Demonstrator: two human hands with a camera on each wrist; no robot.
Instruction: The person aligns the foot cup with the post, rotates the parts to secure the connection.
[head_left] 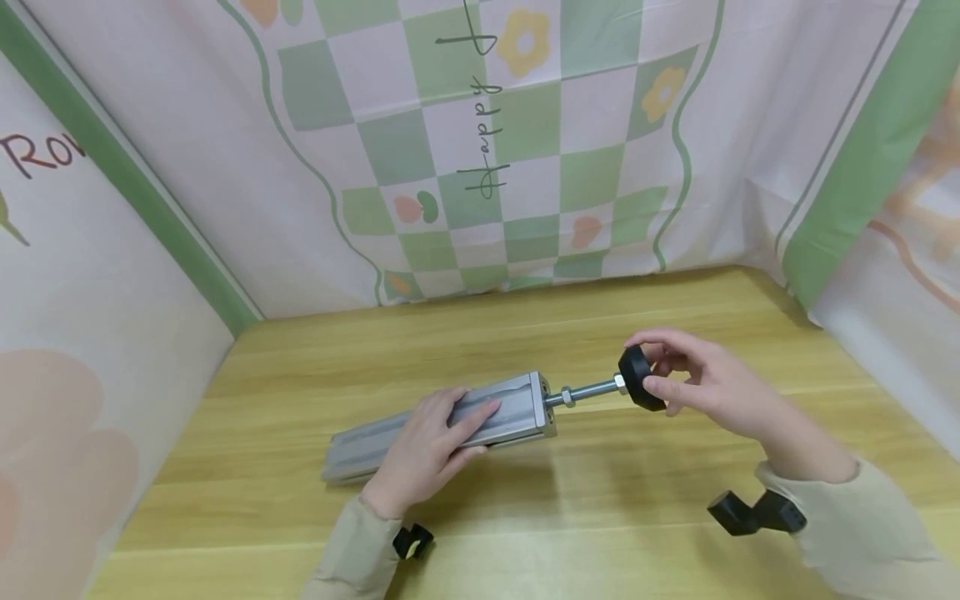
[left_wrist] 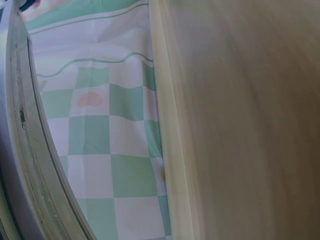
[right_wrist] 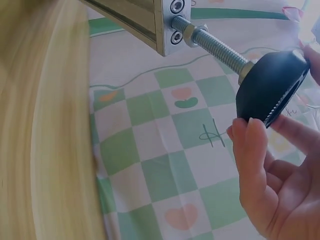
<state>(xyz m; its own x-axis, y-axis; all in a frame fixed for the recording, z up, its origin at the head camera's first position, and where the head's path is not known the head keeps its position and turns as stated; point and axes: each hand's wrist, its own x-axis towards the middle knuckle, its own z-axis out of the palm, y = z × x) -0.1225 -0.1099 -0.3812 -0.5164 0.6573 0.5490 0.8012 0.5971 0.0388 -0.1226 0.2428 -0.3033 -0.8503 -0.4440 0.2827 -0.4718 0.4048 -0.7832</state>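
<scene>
An aluminium extrusion lies across the wooden table, its end plate facing right. From that plate sticks out a threaded rod with a hex nut partway along it. At the rod's outer end sits a black levelling foot. My left hand holds the extrusion from above, fingers over its top and thumb along the near side. With thumb and fingers, my right hand pinches the foot's rim. The right wrist view shows the foot tilted between the fingertips. In the left wrist view only the extrusion appears, without the hand.
Beneath everything is the wood-grain table. A green-and-white checked cloth hangs behind its back edge, with more printed cloth at both sides. Black wrist devices are worn at the sleeves.
</scene>
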